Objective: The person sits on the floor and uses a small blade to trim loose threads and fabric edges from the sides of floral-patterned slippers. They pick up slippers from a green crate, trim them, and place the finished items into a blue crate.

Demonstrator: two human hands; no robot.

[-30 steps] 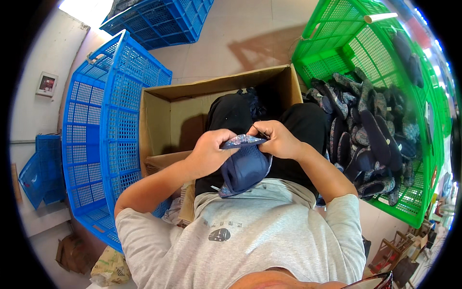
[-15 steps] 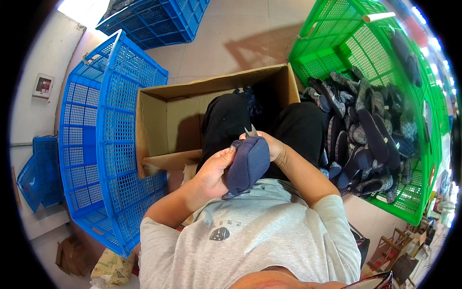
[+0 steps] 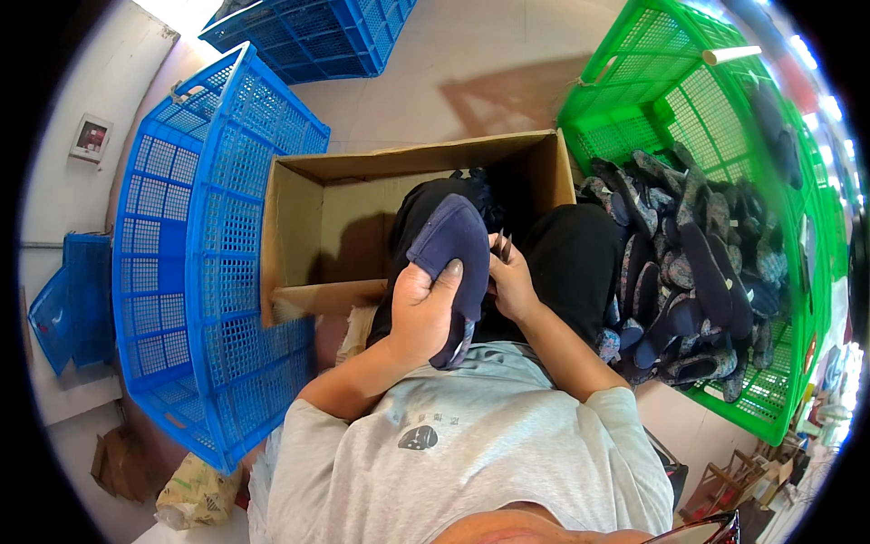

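A navy cloth slipper (image 3: 458, 240) is gripped in my left hand (image 3: 422, 308), the thumb pressed on its smooth side. It stands roughly lengthwise above my lap, and a patterned bit shows at its lower edge. Close by on its right, my right hand (image 3: 515, 283) is closed round small thread snips (image 3: 502, 245), their pointed blades sticking up past the fingers. Whether the right fingertips touch the slipper is hard to make out. An open cardboard box (image 3: 317, 295) lies in front of me, round my knees, with dark cloth (image 3: 485, 195) inside it.
A green mesh crate (image 3: 612, 136) on the right holds a heap of similar slippers (image 3: 698, 272). On the left stands a tall blue mesh crate (image 3: 249, 245). Another blue crate (image 3: 313, 41) sits at the back. A yellowish plastic bag (image 3: 199, 490) lies at lower left.
The slipper has turned from end-on to lengthwise, its tip now farther from me. My right hand has come away from its top to its right side, still holding the snips.
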